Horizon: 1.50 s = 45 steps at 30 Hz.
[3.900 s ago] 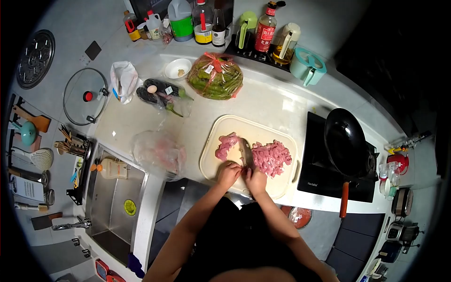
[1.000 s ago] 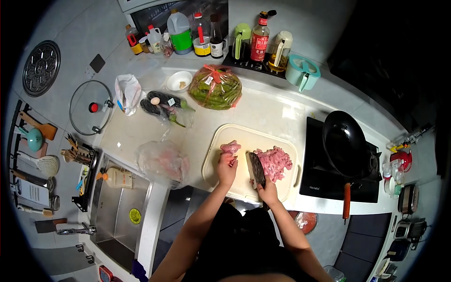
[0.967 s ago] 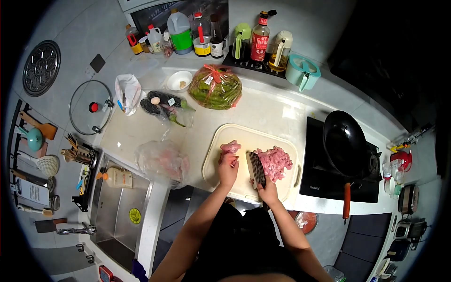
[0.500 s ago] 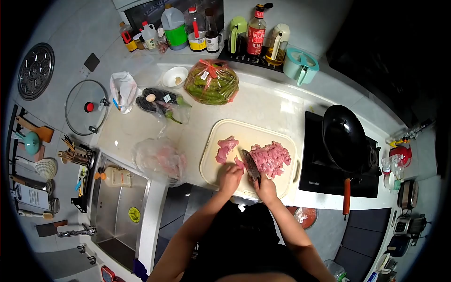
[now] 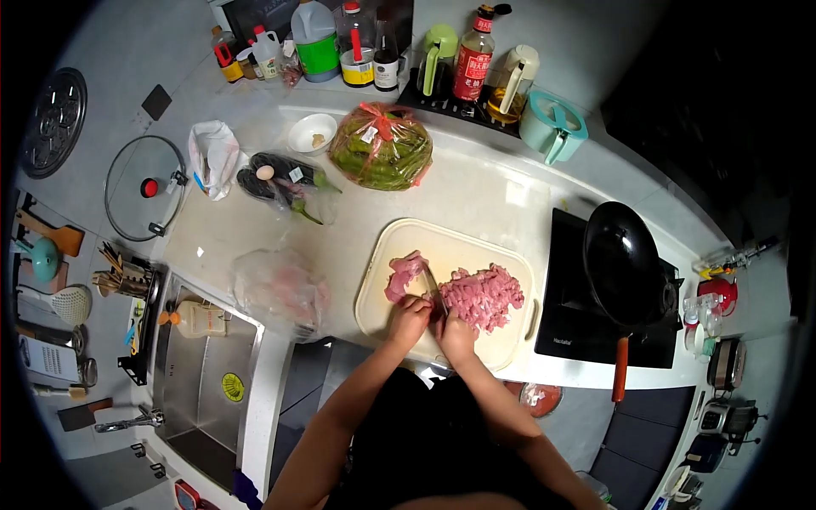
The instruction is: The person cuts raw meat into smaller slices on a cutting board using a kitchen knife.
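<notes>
In the lower middle of the frame, the right hand [image 5: 456,338] is wrapped around the handle of a knife [image 5: 435,290], its blade slanting up and to the left over a cream cutting board [image 5: 370,310]. The left hand [image 5: 410,321] is just beside it, fingers bent, close to the lower end of the larger meat piece [image 5: 405,274]; whether they grip any meat cannot be told. That piece lies on the board's left part, while a pile of cut meat [image 5: 483,296] covers its right half. The blade stands between the two, and the hands hide part of the board's near side.

Left of the board on the tabletop [image 5: 480,200], near its edge, sits a clear plastic bag [image 5: 276,285] with pinkish contents. Toward the upper left are bagged eggplants [image 5: 293,194] with an egg [image 5: 265,172] on top, a white bag [image 5: 212,157] and a white bowl [image 5: 297,138]. A tied bag of green vegetables [image 5: 381,157] stands above the board, apart from it.

Close by on the right is a black cooktop [image 5: 557,327] bearing a wok [image 5: 619,268], whose brown handle [image 5: 620,370] juts past the front edge. A sink [image 5: 191,378] fills the lower left; a red-labelled bottle [image 5: 472,70] and a turquoise container [image 5: 552,127] stand along the top.
</notes>
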Available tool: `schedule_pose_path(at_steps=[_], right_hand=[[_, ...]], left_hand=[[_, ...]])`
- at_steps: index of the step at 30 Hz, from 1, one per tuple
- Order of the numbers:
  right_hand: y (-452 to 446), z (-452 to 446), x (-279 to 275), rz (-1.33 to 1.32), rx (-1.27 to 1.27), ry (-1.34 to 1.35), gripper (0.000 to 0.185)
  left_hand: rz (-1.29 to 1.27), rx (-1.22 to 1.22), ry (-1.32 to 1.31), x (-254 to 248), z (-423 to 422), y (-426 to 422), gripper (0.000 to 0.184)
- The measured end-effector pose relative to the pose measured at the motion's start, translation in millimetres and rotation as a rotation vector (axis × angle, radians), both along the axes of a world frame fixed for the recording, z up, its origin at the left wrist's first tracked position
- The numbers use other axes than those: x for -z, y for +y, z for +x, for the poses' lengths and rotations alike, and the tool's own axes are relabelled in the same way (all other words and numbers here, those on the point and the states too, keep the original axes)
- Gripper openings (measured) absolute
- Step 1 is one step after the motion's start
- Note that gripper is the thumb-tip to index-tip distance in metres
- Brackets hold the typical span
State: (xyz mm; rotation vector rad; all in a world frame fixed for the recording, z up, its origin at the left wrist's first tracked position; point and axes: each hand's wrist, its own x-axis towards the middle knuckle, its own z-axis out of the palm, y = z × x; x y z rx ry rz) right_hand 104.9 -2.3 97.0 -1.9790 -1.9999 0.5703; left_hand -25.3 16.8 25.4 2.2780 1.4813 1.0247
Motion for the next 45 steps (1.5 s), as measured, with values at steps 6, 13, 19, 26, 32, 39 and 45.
schedule_pose_path(at_steps=[6,13,19,26,32,39,45], right_hand=[[0,38,23,0.104,0.102,0.313,0.03],[-17,39,-21,-0.006,-0.147,0.071,0.028],[-13,42,-18,-0.075,-0.262,-0.082,0.029],[-11,45,-22,-0.088,-0.265,-0.087,0.03],[-2,30,4,-0.055,-0.251,-0.071,0.03],[2,21,21,0.11,-0.008,0.111,0.028],[-13,45,-5,0.04,-0.079,0.127,0.031]], left_hand=[[0.054,-0.07,-0.019,-10,1,-16,0.015],[-0.013,-0.159,-0.172,-9,-7,-13,0.01],[-0.091,-0.144,-0.003,-12,-12,-3,0.01],[-0.142,-0.122,-0.009,-8,-1,-5,0.008],[-0.022,-0.082,0.059,0,3,-7,0.005],[-0.014,-0.035,-0.054,-1,-1,-6,0.007],[-0.044,-0.246,-0.212,-12,-13,-17,0.01]])
